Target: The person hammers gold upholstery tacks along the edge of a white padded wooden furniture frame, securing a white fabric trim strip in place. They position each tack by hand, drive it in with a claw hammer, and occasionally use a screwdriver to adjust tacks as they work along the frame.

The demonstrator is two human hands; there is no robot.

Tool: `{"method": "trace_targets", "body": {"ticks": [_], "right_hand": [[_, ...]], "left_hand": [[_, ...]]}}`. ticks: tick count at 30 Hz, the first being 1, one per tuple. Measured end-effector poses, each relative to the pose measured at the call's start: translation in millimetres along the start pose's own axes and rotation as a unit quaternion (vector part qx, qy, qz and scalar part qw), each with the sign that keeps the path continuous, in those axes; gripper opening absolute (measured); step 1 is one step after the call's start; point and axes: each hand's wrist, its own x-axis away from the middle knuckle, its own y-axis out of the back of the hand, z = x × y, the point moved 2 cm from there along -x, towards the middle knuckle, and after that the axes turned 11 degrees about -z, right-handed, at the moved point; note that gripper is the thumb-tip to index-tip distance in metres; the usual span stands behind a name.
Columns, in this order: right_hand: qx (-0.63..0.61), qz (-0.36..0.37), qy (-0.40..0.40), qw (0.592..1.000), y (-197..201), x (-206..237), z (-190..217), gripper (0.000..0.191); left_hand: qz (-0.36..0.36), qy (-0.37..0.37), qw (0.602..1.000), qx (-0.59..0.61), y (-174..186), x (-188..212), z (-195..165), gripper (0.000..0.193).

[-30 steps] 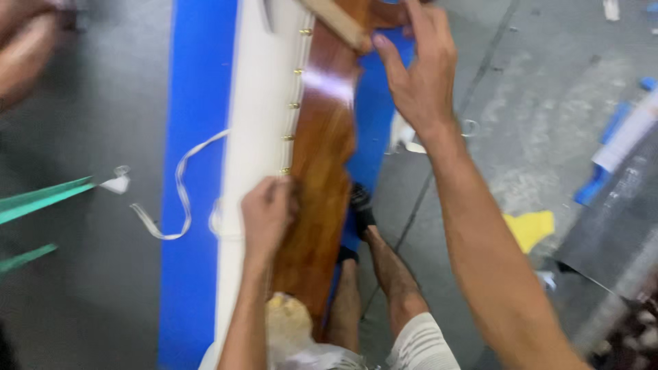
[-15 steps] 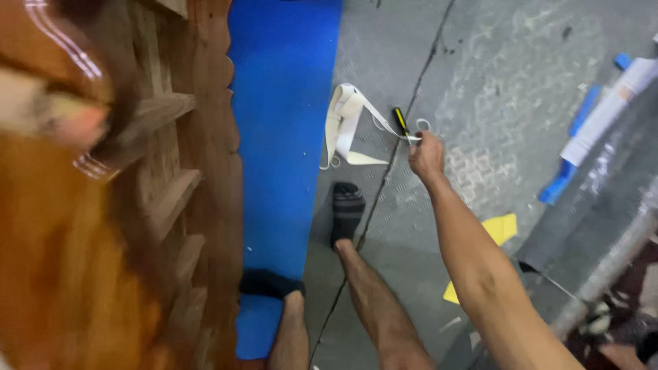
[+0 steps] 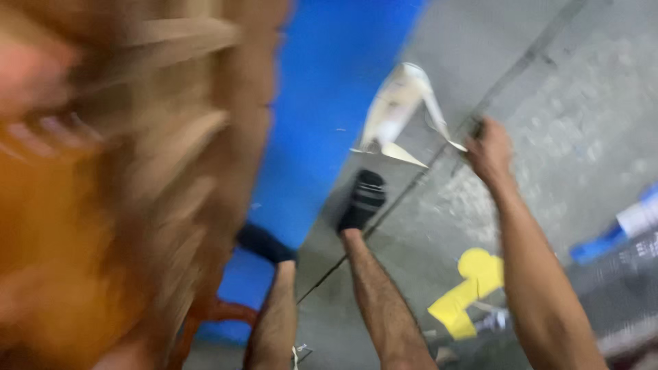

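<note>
The picture is strongly blurred, so many details cannot be read. The right hand (image 3: 488, 152) is stretched out low over the grey concrete floor (image 3: 582, 89). Its fingers are curled closed around a small dark object (image 3: 478, 128); it looks like a handle or a tool, but the kind cannot be told. Just beside this hand lies a white strip of tape or backing paper (image 3: 397, 109), looped and partly folded, at the border between the floor and a blue mat (image 3: 329, 103). If the hand touches the strip I cannot say, they are very close.

The left part of the view is filled by a big brown wooden piece (image 3: 137, 205), glossy and orange-brown, held very near to the camera. A pinkish blur at the far left edge may be the left hand (image 3: 27, 75) on the wood, but how far it is open, and if it really grips the wood, cannot be told.

Below are the person's two bare legs with dark socks (image 3: 363, 199), one foot on the mat and one on the concrete. A yellow shape (image 3: 473, 288) lies on the floor to the right, and something blue and white (image 3: 630, 226) at the right edge.

As a judgement: the wooden piece seems lifted up, and the hand is just at the small thing on the floor, so the picking looks started but not finished.
</note>
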Motion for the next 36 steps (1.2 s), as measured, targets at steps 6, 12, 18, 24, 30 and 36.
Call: {"method": "trace_targets", "body": {"ticks": [6, 12, 18, 24, 30, 36], "right_hand": [[-0.385, 0.075, -0.191, 0.900, 106, 132, -14, 0.027], [-0.396, 0.383, -0.220, 0.805, 119, 251, 31, 0.047], [-0.595, 0.350, -0.171, 0.703, 93, 297, 176, 0.045], [-0.463, 0.120, -0.196, 0.856, 59, 321, 251, 0.037], [-0.606, 0.104, -0.179, 0.768, 47, 329, 262, 0.031], [-0.566, 0.085, -0.167, 0.803, 66, 330, 261, 0.030]], "left_hand": [[0.130, -0.040, 0.984, 0.119, 45, -14, -110, 0.024], [0.210, -0.052, 0.960, 0.180, 65, -24, -155, 0.028], [0.236, -0.094, 0.935, 0.247, 52, -34, -142, 0.028], [0.284, -0.056, 0.915, 0.280, 47, -41, -132, 0.027], [0.169, -0.166, 0.953, 0.190, 45, -29, -152, 0.026], [0.021, -0.216, 0.975, -0.047, 44, -9, -182, 0.041]]}}
